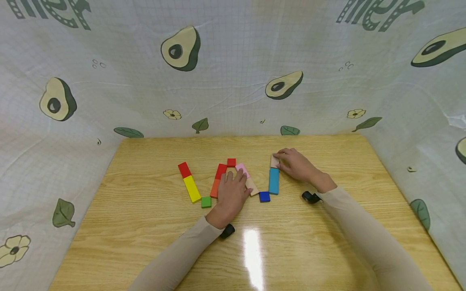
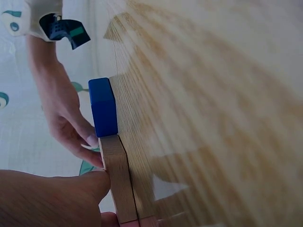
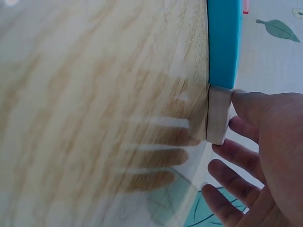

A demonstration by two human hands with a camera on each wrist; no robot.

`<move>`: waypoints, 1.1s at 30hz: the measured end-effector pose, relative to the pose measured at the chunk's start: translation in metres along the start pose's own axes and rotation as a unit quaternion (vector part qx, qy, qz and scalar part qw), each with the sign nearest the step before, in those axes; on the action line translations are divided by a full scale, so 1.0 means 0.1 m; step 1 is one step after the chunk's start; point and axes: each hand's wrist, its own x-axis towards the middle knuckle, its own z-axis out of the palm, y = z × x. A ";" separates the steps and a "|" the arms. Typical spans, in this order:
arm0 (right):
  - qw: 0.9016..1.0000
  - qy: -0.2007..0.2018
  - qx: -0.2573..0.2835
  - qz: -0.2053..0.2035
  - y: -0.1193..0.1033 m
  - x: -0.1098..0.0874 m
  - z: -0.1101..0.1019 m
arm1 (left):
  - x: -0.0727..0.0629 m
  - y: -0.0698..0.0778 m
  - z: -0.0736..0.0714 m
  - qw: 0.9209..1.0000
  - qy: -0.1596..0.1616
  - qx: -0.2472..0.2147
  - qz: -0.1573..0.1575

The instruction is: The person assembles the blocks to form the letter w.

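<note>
Flat coloured blocks form a zigzag on the table. My left hand (image 1: pixel 233 192) lies over its middle, fingers spread, with fingertips by the pink block (image 1: pixel 240 167) and thumb on the tan wooden block (image 2: pixel 117 177). Between thumb and forefinger, my right hand (image 1: pixel 296 165) pinches a short pale wooden block (image 3: pixel 218 116) at the far end of the light blue block (image 1: pixel 274 182). The dark blue block (image 1: pixel 264 197) sits between the tan and light blue ones. Left of my left hand are orange (image 1: pixel 214 188) and red (image 1: pixel 220 171) blocks, partly hidden by it.
A small red block (image 1: pixel 231 162) tops the zigzag's middle. At left lie a green block (image 1: pixel 206 202), a yellow block (image 1: pixel 192 189) and another red block (image 1: pixel 184 169). Avocado-print sheeting (image 1: pixel 233 109) encloses the wooden table (image 1: pixel 145 226) at the back and sides.
</note>
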 end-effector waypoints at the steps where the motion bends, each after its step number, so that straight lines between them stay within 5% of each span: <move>1: 1.000 -0.001 0.000 0.000 0.00 0.00 0.00 | 0.00 0.00 0.00 1.000 0.000 -0.001 0.000; 33: 1.000 0.006 0.010 -0.010 0.05 -0.07 -0.02 | 0.00 0.01 0.01 1.000 -0.006 -0.005 0.000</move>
